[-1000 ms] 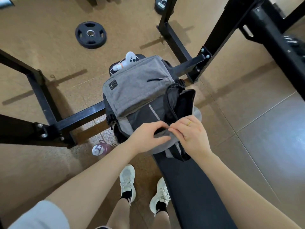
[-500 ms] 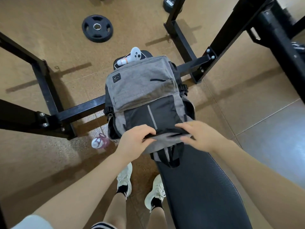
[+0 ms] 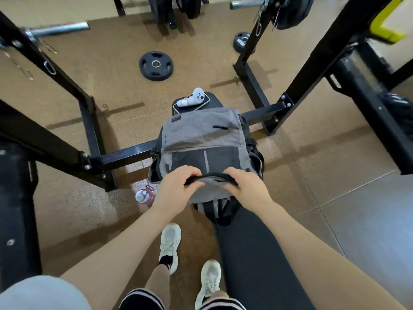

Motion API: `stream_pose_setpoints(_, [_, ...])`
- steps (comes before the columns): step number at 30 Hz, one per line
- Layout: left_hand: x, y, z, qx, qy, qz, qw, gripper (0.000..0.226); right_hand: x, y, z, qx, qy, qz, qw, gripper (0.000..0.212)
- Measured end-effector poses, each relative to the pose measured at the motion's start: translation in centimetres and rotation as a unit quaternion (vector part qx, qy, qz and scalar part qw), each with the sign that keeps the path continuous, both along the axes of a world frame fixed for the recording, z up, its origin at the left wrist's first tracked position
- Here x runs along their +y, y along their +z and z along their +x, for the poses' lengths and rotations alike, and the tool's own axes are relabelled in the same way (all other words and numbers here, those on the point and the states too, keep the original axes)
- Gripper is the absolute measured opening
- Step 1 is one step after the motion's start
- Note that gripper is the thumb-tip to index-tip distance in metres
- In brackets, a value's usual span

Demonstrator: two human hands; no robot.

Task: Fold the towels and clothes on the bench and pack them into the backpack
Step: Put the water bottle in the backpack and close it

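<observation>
Both hands, left [image 3: 176,189] and right [image 3: 250,190], held a clenched grip on the backpack [image 3: 201,139] top edge, steadying it on the desk [image 3: 257,253].

A grey backpack [image 3: 205,139] lies on the black table [image 3: 252,253]. The left hand [image 3: 176,191] and the right hand [image 3: 248,186] both grip its near top edge; a white controller [image 3: 192,98] rests beyond it.

Bare forearms, a pale grey short sleeve [image 3: 40,291], black shorts with white stripes [image 3: 143,298], white trainers [image 3: 170,245] over black socks [image 3: 165,260]
</observation>
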State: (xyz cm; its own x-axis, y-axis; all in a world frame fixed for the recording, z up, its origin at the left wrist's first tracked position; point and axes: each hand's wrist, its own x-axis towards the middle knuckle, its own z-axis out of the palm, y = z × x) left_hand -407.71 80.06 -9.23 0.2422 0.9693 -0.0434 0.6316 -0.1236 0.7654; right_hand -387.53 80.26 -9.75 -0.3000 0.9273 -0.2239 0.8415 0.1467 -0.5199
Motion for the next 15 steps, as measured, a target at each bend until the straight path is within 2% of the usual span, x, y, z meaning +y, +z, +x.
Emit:
stream_pose_setpoints(2, [-1.7,2.4,-1.1,-0.003,0.060,0.030,0.998,0.018,-0.4,2.8,-1.7,0.025,0.038,0.008,0.999,0.030])
stream_pose_setpoints(4, [-3.8,4.8,-2.1,-0.006,0.117,0.050,0.992,0.016,-1.1,5.2,-3.1,0.033,0.081,0.029,0.996,0.035])
stream_pose_setpoints(8, [-8.5,8.8,-3.6,-0.015,0.190,0.129,0.973,0.014,-4.4,9.4,-5.9,0.077,0.115,0.096,0.986,0.038])
stream_pose_setpoints(11, [-12.0,11.2,-4.6,-0.023,0.251,0.163,0.954,0.014,-7.2,11.8,-7.9,0.126,0.111,0.109,0.980,0.037])
stream_pose_setpoints(15, [-15.0,12.7,-5.5,-0.043,0.293,0.152,0.943,0.015,-10.6,13.0,-9.6,0.149,0.121,0.106,0.976,0.033])
